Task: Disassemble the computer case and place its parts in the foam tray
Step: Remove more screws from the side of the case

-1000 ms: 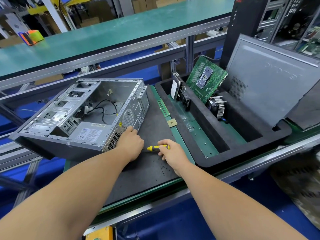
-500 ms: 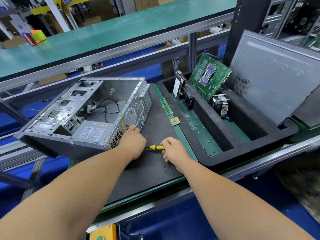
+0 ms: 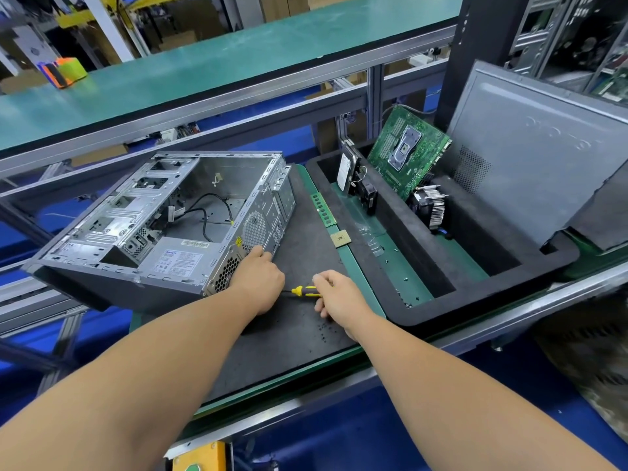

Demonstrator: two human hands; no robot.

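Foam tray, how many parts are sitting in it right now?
5 show: hard drive and small black part in the left slot, motherboard and heatsink in the middle, side panel leaning at right. Smaller ones may be hidden.
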